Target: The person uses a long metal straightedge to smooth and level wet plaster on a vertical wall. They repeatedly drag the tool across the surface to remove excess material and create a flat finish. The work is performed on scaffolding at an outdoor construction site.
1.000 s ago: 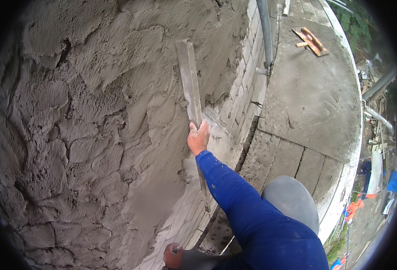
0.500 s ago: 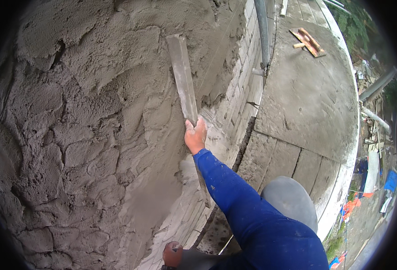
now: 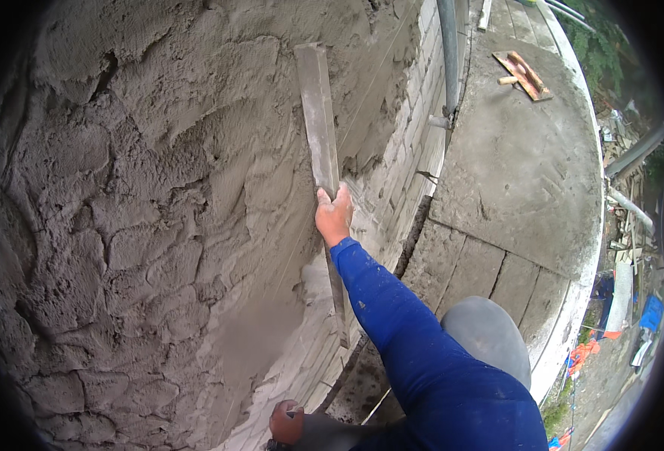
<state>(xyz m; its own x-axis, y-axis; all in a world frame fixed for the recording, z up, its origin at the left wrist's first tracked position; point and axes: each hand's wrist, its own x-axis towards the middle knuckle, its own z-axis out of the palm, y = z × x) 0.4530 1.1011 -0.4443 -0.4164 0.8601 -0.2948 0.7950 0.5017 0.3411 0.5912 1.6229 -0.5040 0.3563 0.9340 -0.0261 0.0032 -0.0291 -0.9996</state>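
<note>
My right hand (image 3: 335, 213), in a blue sleeve, is closed around the middle of a long, flat plasterer's straightedge (image 3: 318, 113). The bar lies against or close to the wall, its far end over wet grey mortar (image 3: 159, 173) and its near end beside my forearm, over paler blockwork. Low in the view, my left hand (image 3: 286, 422) is curled beside my grey-clad knee, with a dark band at its wrist. Whatever its fingers may hold is hidden. The mortar is rough and lumpy on the left, smoother near the bar.
A wooden hand float (image 3: 523, 75) lies on the mortar-stained platform (image 3: 516, 180) to the right. An upright metal pipe (image 3: 449, 56) stands between wall and platform. Exposed pale blocks (image 3: 415, 113) border the mortar. Beyond the platform's white edge (image 3: 589, 248), debris lies lower down.
My right hand and the straightedge have moved a little farther up the wall. The view has shifted slightly. My left hand stays low by the knee.
</note>
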